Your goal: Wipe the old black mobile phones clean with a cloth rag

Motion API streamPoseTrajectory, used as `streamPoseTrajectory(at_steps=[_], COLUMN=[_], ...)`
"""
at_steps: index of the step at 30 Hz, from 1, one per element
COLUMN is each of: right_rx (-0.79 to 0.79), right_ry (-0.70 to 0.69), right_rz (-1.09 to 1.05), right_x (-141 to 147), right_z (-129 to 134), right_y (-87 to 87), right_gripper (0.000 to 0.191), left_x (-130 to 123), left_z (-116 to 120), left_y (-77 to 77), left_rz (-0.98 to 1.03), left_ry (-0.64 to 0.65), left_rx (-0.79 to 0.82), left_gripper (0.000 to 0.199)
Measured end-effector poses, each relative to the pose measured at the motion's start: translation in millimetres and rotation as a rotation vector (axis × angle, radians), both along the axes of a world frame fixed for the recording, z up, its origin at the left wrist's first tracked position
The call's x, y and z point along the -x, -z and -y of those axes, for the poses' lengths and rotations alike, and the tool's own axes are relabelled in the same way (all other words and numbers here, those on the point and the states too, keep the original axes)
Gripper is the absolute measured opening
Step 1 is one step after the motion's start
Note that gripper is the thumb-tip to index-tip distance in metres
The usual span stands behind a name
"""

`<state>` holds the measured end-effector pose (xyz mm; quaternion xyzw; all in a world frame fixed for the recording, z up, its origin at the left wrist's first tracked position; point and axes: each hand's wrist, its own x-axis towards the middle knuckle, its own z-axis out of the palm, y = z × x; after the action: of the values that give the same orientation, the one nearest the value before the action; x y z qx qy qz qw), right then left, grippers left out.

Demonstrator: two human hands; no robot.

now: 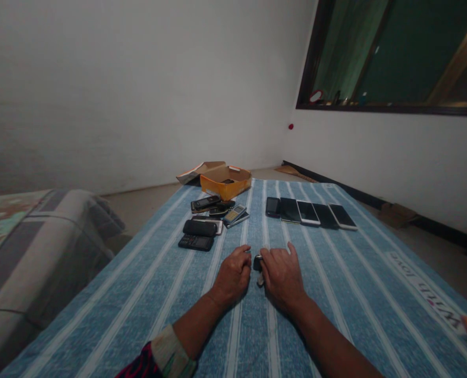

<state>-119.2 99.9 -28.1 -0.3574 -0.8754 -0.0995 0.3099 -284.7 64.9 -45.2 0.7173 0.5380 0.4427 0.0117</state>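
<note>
My right hand (pixel 282 273) rests on the blue striped cloth, its fingers curled over a small dark object (pixel 258 263) whose lower, lighter end pokes out beneath the palm. Just left of it, my left hand (pixel 234 273) lies with fingers bent and drawn together; whether they hold anything is hidden. A narrow gap separates the hands. Beyond my left hand is a loose pile of phones, with a black keypad phone (pixel 196 242) nearest and a silver keypad phone (pixel 234 214) at its right. Past my right hand, several phones (pixel 307 213) lie side by side in a row.
An open orange box (pixel 226 184) stands behind the phone pile, its flap spread left. The striped cloth (pixel 138 294) covers the table. A fabric-covered piece of furniture (pixel 71 252) is at the left. Walls and a dark-framed window are behind; something orange and green sits at the right edge.
</note>
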Motion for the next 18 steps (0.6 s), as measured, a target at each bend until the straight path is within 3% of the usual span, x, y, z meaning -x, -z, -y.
streamPoseTrajectory(at_steps=[18], right_rx=[0.029], right_ry=[0.003], right_rz=[0.019], right_x=[-0.8], right_z=[0.8], right_y=[-1.7], right_gripper=[0.016], left_x=[-1.4], left_z=[3.1], left_y=[-8.8], left_rz=[-0.096], left_ry=[-0.062], left_rx=[-0.021], left_gripper=[0.021])
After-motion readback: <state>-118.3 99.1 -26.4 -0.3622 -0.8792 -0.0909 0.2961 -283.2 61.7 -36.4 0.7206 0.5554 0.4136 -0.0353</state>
